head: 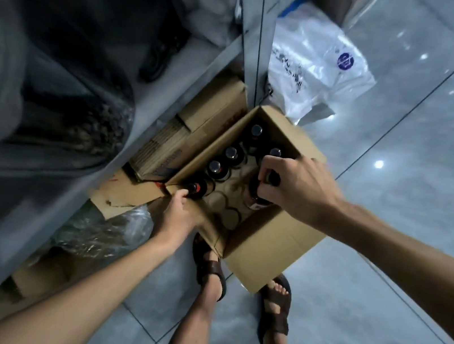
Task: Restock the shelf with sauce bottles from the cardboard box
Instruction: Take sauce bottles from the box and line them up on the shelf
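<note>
Six dark sauce bottles (231, 152) stand upright in the open cardboard box (267, 246) on the tiled floor (385, 256): four in a row along its shelf-side wall and one near the far corner. The right hand (294, 188) curls its fingers round the neck of the sixth bottle (255, 198), close to the box's right wall. The left hand (180, 216) lies at the box's near-left corner, fingers bent beside the red-capped bottle (195, 187) there; whether it pinches that bottle or the wall I cannot tell. The box sits just beside the grey shelf (172, 97), with flattened cartons (164, 147) underneath it. A white plastic bag (311, 66) lies beyond the box's far corner
</note>
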Motion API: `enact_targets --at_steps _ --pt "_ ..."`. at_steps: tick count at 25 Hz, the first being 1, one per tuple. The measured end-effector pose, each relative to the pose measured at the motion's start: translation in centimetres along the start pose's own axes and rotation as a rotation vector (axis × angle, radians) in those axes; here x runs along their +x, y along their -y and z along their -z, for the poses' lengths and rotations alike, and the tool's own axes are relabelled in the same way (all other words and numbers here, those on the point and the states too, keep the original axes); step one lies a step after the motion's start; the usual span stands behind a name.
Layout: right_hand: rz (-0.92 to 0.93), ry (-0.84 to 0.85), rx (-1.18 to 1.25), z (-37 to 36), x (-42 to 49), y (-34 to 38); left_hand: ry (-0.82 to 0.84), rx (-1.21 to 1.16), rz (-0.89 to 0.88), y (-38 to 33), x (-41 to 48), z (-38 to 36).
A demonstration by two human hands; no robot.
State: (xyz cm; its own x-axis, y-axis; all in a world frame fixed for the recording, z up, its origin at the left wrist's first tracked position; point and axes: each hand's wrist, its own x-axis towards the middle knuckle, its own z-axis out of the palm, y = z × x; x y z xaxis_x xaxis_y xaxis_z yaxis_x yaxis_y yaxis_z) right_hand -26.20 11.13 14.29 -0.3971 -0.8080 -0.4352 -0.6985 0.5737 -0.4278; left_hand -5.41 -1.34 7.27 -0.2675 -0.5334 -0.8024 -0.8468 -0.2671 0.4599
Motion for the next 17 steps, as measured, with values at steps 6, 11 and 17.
enact_targets --at_steps 6,11,17 --pt "0.073 -0.258 0.202 18.9 -8.6 8.3 0.159 0.141 -0.517 -11.1 -13.7 2.9" --pt "0.155 -0.389 0.369 35.7 -16.2 16.7 0.088 -0.076 -0.779 -20.6 -26.2 7.2" --pt "0.324 -0.534 0.373 51.5 -27.4 28.8 -0.227 -0.249 -1.015 -29.4 -44.6 14.1"
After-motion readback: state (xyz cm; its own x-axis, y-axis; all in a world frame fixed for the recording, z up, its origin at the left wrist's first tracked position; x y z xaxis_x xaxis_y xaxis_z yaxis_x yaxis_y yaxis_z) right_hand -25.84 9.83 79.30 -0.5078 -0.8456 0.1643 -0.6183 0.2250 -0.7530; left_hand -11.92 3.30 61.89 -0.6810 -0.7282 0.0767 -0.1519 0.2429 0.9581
